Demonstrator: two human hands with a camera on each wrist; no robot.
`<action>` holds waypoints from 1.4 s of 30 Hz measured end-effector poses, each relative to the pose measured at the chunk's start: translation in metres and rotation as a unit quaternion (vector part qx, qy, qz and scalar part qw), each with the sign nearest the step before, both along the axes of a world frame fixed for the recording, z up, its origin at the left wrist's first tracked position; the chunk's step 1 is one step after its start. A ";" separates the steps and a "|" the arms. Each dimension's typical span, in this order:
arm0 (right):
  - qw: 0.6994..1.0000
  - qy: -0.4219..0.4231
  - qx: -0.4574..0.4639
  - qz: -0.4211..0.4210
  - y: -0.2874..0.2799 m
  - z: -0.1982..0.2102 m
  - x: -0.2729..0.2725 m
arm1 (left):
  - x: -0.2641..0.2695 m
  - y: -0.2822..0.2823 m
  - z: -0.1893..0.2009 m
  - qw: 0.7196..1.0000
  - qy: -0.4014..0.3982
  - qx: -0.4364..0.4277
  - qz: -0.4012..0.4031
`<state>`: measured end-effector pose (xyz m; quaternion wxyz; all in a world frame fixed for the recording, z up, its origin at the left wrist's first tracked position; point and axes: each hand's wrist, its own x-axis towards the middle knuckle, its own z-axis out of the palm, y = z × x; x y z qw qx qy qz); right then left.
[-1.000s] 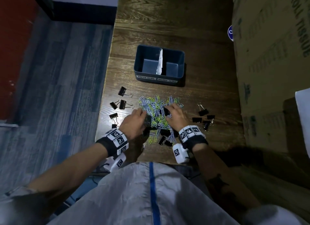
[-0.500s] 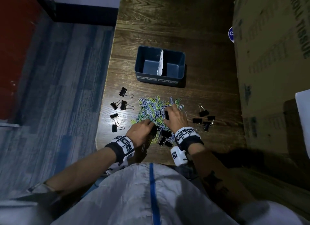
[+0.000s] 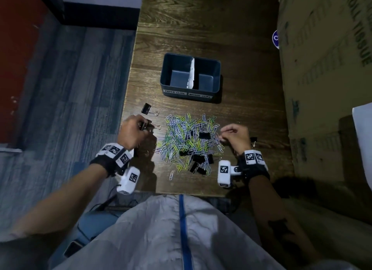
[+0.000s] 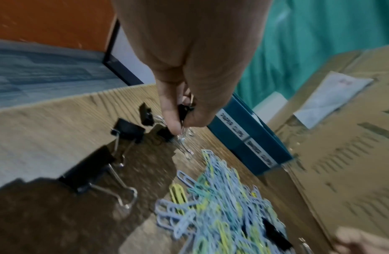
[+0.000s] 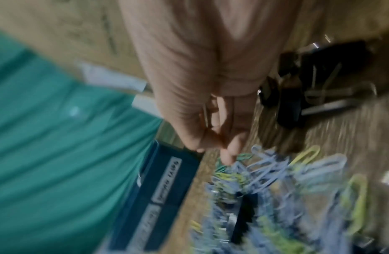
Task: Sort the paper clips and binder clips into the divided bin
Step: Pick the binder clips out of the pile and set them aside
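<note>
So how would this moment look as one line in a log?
left hand: pinches binder clip | right hand: at paper clip pile, grip unclear | bin: both halves empty

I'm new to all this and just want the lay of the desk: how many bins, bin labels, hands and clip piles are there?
Divided bin: 1
Labels on its front: 2
Hands: 2, the left hand pinching a binder clip, and the right hand
Pile of paper clips: 1; single clips are too many to count
Total: 6
</note>
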<state>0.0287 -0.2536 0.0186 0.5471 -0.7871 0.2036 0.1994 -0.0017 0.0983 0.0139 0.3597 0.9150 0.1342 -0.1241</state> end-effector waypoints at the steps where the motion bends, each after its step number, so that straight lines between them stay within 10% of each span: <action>1: 0.999 -0.009 -0.040 0.013 -0.001 -0.004 0.002 | 0.003 0.007 -0.002 1.000 0.013 -0.001 0.018; 12: 0.903 -0.055 -0.298 0.305 0.052 -0.044 -0.002 | 0.001 0.015 -0.025 0.995 0.018 0.085 -0.044; 19: 0.868 -0.145 -0.337 0.335 0.053 -0.043 -0.007 | -0.008 -0.027 -0.012 0.967 -0.055 0.172 -0.180; 25: 0.898 -0.159 -0.267 0.310 0.048 -0.032 -0.008 | -0.016 -0.084 -0.009 0.911 -0.058 0.136 -0.385; 31: 0.981 -0.091 -0.148 0.092 0.017 -0.014 -0.003 | -0.030 -0.117 -0.013 0.840 -0.075 0.123 -0.523; 34: 0.963 -0.069 -0.254 0.055 -0.007 -0.010 -0.001 | -0.032 -0.128 -0.017 0.809 -0.034 0.188 -0.556; 42: 0.908 -0.087 -0.392 0.118 -0.034 -0.020 -0.023 | -0.029 -0.147 -0.023 0.836 -0.003 0.224 -0.500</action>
